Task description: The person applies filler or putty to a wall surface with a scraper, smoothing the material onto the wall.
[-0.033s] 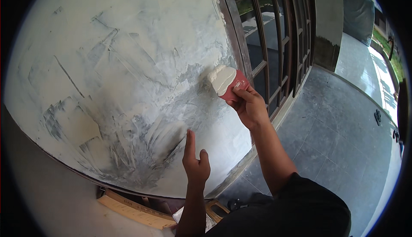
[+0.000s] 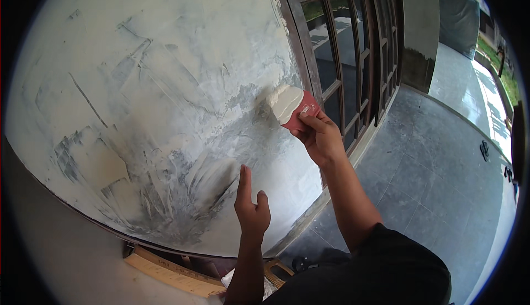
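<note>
My right hand [image 2: 322, 139] grips a red putty scraper [image 2: 302, 113], thumb on its face and fingers behind. A thick layer of creamy white putty [image 2: 285, 103] covers the scraper's far edge. It is held by the right side of the wall [image 2: 165, 101], close to the door frame; whether it touches the wall I cannot tell. The wall is coated in patchy white, with grey smears and streaks low in the middle. Lower down, my left hand [image 2: 253, 210] is empty, with thumb and forefinger apart and pointing up in front of the wall.
A dark wooden frame with glass panes [image 2: 337, 45] stands right of the wall. Grey floor tiles [image 2: 414, 167] stretch to the right, with dark sandals [image 2: 484, 150] on them. Below the wall lie a long yellow-brown piece [image 2: 171, 274] and a yellowish looped handle [image 2: 277, 272].
</note>
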{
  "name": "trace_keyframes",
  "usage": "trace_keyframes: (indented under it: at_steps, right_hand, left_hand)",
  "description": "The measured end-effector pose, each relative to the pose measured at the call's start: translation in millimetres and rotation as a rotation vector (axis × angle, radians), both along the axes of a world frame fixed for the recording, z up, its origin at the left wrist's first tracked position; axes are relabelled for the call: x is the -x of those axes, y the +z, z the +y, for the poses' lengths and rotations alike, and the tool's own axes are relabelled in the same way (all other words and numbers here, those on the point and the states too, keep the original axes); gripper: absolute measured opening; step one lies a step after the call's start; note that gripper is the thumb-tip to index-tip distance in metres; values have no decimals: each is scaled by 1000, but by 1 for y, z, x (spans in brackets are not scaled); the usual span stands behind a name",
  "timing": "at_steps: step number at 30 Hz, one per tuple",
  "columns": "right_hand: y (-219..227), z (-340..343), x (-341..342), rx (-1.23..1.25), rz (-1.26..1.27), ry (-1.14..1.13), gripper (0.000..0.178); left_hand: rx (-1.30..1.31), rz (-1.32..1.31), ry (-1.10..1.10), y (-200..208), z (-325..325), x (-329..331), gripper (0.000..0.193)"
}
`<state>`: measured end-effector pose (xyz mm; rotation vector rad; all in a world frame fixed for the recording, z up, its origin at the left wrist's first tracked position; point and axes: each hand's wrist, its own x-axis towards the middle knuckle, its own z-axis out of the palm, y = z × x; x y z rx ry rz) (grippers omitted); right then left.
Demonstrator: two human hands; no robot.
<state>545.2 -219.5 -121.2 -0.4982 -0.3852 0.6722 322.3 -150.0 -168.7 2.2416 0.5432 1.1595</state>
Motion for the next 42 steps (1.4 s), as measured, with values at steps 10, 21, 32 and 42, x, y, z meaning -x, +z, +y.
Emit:
trace_keyframes:
  at_steps: [10,21,32,42]
  right_hand:
    - [16,-3,-22,-29,-42,81,32]
    - [111,-8,-98,5,-713,-97,24]
    - [55,65,-116,75,-2280,-1497,46]
    - [77,-3,-123,96,-2113,-1076,48]
  left_hand:
    - [-65,-70,-15,18,2,-44,64]
    - [-192,-200,252,22,1,-126,64]
    - [-187,-273,572,10,-7,-161,69]
    - [-190,-224,653,-1,-1,-162,68]
